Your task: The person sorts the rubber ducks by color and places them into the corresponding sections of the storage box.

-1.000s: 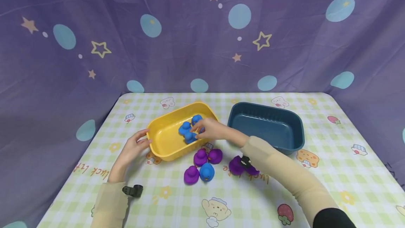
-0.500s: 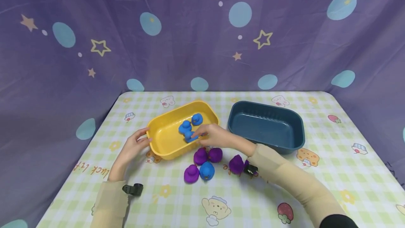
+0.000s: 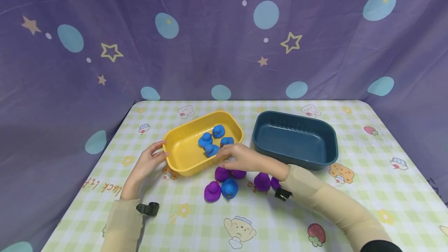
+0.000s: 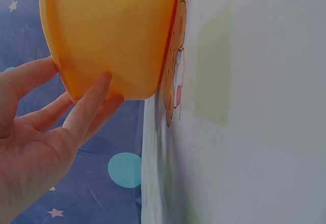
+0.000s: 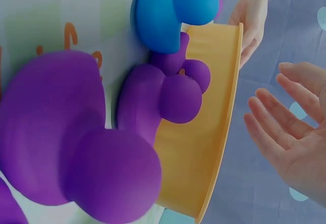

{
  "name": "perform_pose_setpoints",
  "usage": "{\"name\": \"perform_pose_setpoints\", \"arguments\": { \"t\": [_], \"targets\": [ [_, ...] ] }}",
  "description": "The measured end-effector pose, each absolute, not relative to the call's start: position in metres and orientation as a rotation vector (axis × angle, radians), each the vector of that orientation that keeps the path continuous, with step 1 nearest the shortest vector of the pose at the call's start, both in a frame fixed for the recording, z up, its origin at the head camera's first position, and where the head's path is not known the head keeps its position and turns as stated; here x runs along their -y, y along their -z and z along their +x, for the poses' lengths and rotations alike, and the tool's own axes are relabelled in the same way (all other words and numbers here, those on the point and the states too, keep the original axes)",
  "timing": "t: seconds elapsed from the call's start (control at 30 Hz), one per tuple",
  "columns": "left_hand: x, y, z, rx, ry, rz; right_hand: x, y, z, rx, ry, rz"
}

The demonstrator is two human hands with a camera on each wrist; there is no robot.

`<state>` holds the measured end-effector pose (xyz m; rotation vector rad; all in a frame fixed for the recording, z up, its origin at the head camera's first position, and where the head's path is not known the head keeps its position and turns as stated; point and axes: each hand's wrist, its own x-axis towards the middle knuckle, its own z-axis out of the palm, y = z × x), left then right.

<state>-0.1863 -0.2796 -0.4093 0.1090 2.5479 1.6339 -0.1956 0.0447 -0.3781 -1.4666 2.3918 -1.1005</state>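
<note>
My left hand (image 3: 150,162) holds the end of the yellow basin (image 3: 182,162), thumb at the rim and fingertips on the outer wall in the left wrist view. Several blue rubber ducks (image 3: 205,140) sit inside it, toward its right end. Beside the basin's front right rim, above the purple rubber ducks (image 3: 222,174), is my right hand (image 3: 245,158). Nothing lies between its spread, relaxed fingers (image 5: 267,107) in the right wrist view. Another blue duck (image 3: 229,188) is on the table among the purple ones. Part of one purple duck (image 3: 275,183) is hidden by the right wrist camera.
A dark teal basin (image 3: 294,139), with nothing in it, stands right of the yellow one. Two purple ducks lie below the right wrist, apart from the main cluster. A checked cloth (image 3: 196,221) covers the table, and a purple curtain (image 3: 210,49) hangs behind.
My right hand has let go of a blue duck in the yellow basin and pulled back over the front rim, to the right and nearer me. The left hand stays on the basin.
</note>
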Motion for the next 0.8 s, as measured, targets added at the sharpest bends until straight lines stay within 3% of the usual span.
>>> {"name": "perform_pose_setpoints", "arguments": {
  "t": [0.8],
  "targets": [
    [0.279,0.408,-0.185,-2.545,-1.637,0.105,-0.054,0.390,-0.170,-2.417,0.863,-1.566]
  ]
}}
